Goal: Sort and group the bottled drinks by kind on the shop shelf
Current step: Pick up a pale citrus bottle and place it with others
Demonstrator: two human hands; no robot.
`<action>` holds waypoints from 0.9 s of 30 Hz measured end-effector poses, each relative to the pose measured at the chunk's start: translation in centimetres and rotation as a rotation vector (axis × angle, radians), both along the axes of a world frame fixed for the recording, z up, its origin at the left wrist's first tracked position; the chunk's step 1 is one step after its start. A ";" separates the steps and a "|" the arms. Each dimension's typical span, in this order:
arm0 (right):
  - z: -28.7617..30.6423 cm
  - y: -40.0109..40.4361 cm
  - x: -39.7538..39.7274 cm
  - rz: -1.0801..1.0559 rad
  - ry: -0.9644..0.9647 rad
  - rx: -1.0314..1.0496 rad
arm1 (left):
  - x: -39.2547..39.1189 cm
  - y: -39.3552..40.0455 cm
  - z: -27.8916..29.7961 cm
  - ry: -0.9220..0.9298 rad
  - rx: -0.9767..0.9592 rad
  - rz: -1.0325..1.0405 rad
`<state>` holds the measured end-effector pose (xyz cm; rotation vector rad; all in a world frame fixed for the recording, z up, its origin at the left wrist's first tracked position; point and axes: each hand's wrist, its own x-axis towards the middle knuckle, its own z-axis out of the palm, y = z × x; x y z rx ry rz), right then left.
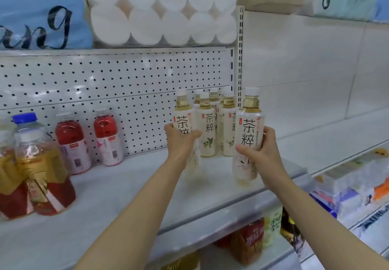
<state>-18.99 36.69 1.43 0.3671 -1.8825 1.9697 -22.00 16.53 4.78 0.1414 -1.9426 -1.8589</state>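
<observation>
My left hand [179, 141] grips a white-labelled pale tea bottle [183, 114] at the left of a cluster of several like tea bottles [212, 122] standing at the back right of the white shelf [126, 189]. My right hand [261, 152] holds another such tea bottle [249, 131] upright at the cluster's right, near the shelf's front edge. Two red drink bottles [72, 143] [107, 137] stand against the pegboard on the left. Amber tea bottles with red-and-gold labels [45, 175] and a blue-capped water bottle [25, 120] crowd the far left.
The pegboard back wall [105, 80] closes the shelf behind. Toilet-roll packs [162, 11] fill the shelf above. A slotted upright post [240, 59] marks the bay's right end. Lower shelves hold drink cartons [248, 240] and packaged goods [357, 181].
</observation>
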 end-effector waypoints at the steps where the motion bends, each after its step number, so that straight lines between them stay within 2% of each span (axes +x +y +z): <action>1: 0.0 0.2 -0.5 0.013 -0.003 0.008 | -0.5 -0.1 0.0 -0.002 -0.003 0.014; 19: -0.1 3.5 -9.5 0.162 -0.025 0.126 | -2.8 2.9 -0.6 -0.042 0.031 0.159; 27: -1.1 4.0 -11.4 0.193 -0.009 0.212 | -3.0 5.3 -1.0 -0.038 0.062 0.140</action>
